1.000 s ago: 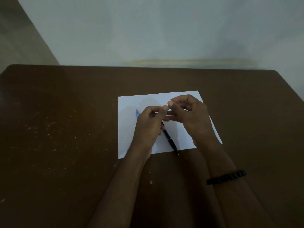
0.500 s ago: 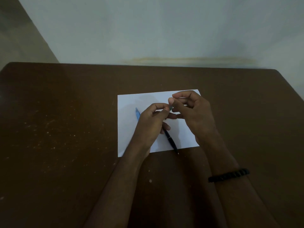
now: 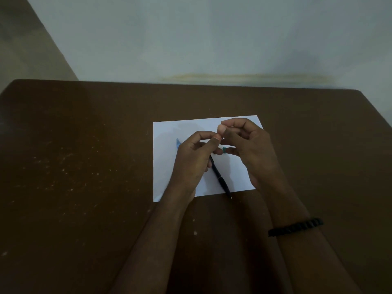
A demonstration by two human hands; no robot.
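Note:
A white sheet of paper [image 3: 169,166] lies on the brown table [image 3: 84,166]. Both my hands hover over it, fingertips close together. My right hand [image 3: 252,149] has its fingers curled and pinches a small teal piece [image 3: 224,150] at its lower fingertips. My left hand [image 3: 193,162] is curled too, thumb against forefinger; anything between them is hidden. A black pen [image 3: 221,180] lies slanted on the paper, its upper end hidden under my left hand. A blue pointed part [image 3: 177,143] peeks out behind my left hand.
The table's far edge meets a pale wall [image 3: 212,39]. A black bracelet [image 3: 296,227] circles my right wrist. Small light specks dot the table's left half.
My right thumb has lifted away from my left fingertips, and the teal piece now shows between the lower fingers. The pen and paper have not moved.

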